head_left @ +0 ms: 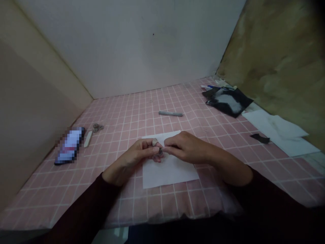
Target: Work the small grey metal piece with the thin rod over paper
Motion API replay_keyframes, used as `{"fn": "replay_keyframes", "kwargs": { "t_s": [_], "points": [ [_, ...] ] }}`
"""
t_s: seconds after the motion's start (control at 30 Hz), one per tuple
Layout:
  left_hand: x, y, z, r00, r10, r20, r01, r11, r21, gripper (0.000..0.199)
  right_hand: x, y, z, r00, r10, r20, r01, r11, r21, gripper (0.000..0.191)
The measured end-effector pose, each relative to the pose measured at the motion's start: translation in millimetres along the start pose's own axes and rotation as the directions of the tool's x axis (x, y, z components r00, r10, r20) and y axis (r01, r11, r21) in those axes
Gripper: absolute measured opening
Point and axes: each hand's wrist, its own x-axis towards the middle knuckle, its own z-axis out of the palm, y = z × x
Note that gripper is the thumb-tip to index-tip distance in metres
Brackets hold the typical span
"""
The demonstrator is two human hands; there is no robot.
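Above a white sheet of paper [169, 173], my two hands meet at the fingertips. My left hand [142, 150] is closed, pinching a small dark grey piece [160, 151] between thumb and fingers; its exact kind is too small to tell. A pale band [154, 142] goes round one of the left fingers. My right hand [186, 147] is closed too, its thumb and forefinger pressed together right against the grey piece. Whether the right fingers hold something of their own is hidden. Beyond the paper lies a grey bar [170, 113].
Left on the pink checked tablecloth [122, 118] are a phone [69, 145], a flat pale stick [88, 139] and several small grey pieces [98, 127]. To the right lie black sheets with white dust [230, 101], a black scrap [260, 138] and white papers [276, 132]. Walls enclose the table.
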Motion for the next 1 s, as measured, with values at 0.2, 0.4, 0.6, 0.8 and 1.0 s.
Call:
{"fn": "replay_keyframes", "kwargs": {
  "t_s": [0.2,0.4,0.6,0.8,1.0],
  "points": [
    [1.3,0.8,-0.6,1.0,-0.015,-0.016,0.015,1.0,-0.008,0.026,-0.1,0.2,-0.3,0.999,0.047,-0.017,-0.047,0.999,-0.007,0.035],
    [0.6,1.5,1.9,1.0,-0.001,-0.023,0.001,1.0,-0.003,0.024,-0.8,1.6,-2.4,0.998,0.061,0.016,-0.062,0.998,0.008,0.037],
    [-0.7,1.9,2.5,0.998,0.021,-0.054,-0.021,1.0,-0.001,0.023,2.7,1.8,2.0,0.996,0.085,0.005,-0.086,0.996,0.024,0.037],
    [-0.9,1.4,0.0,0.997,0.032,-0.076,-0.03,0.999,0.026,0.023,3.8,7.9,-0.2,0.992,0.108,0.07,-0.117,0.982,0.148,0.036],
    [0.6,-0.2,-1.1,0.995,0.076,-0.07,-0.075,0.997,0.017,0.022,5.9,7.7,1.6,0.988,0.129,0.083,-0.141,0.978,0.153,0.035]
  ]
}}
